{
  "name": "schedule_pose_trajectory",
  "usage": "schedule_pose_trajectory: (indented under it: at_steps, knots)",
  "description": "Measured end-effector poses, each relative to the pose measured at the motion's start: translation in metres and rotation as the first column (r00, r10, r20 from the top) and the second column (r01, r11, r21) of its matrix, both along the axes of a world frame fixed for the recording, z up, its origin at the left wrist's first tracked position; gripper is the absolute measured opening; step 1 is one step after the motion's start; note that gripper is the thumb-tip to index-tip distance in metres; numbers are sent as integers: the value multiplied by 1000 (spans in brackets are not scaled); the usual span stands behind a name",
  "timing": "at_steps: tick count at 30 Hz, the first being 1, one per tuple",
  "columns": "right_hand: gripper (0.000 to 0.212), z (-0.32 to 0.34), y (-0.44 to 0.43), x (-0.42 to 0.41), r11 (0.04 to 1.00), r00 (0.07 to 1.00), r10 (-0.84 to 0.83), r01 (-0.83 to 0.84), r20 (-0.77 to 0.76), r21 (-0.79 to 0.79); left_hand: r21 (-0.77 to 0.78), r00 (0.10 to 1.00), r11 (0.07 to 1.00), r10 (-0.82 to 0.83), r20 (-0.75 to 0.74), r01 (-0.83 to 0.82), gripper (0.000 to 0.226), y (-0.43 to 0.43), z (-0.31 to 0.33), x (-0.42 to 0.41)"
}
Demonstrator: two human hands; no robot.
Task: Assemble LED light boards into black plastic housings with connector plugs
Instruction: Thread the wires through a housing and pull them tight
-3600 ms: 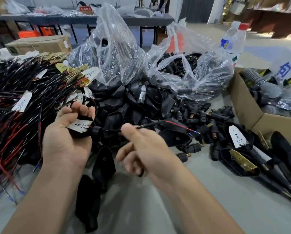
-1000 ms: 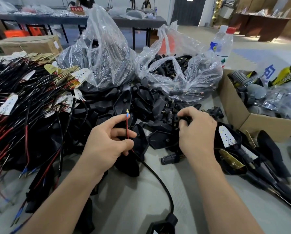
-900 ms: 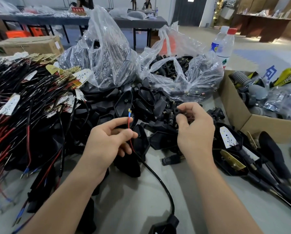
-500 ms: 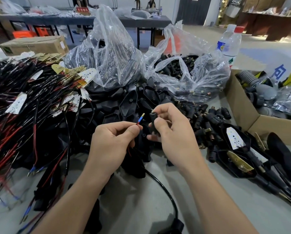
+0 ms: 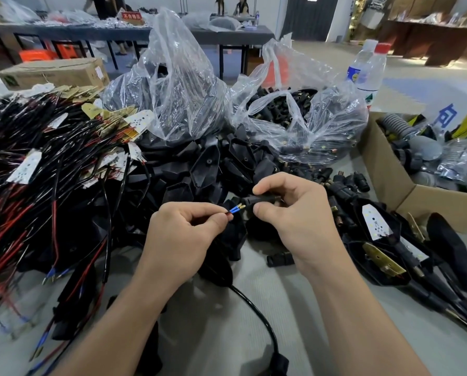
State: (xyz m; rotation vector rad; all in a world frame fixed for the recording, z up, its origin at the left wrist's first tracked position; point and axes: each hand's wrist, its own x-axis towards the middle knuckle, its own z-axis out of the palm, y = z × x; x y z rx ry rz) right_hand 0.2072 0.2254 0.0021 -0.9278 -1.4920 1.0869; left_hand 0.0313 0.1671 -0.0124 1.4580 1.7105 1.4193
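Just above the table (image 5: 289,299), the left hand (image 5: 180,234) pinches the wire tips (image 5: 236,208), aimed rightward at the mouth of the connector plug (image 5: 259,200) pinched level in the right hand (image 5: 297,221), almost touching.

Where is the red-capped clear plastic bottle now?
In the head view, the red-capped clear plastic bottle stands at the upper right, behind the open cardboard box and right of the clear plastic bag of black plugs.
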Motion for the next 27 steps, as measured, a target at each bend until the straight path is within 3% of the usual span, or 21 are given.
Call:
schedule_pose_trajectory:
  at_steps: [6, 9, 17, 27]
  knots:
    - [31, 6, 0, 6, 992, 989, 90, -100, 117, 82, 1, 990, 999, 47, -136, -47, 38, -2, 5, 3]
    - [27, 7, -1, 6, 992, 988, 93, -103, 120, 78, 6, 986, 998, 64, -155, -64, 37, -3, 6, 6]
    - [30, 4, 0, 5, 993, 983, 105, -111, 149, 33, 3, 993, 999, 40, -111, -39, 19, -4, 6, 6]
    - [34, 8, -3, 4, 995, 984, 81, -89, 162, 42, -39, 999, 999, -5, 53, 7, 15, 0, 1, 3]
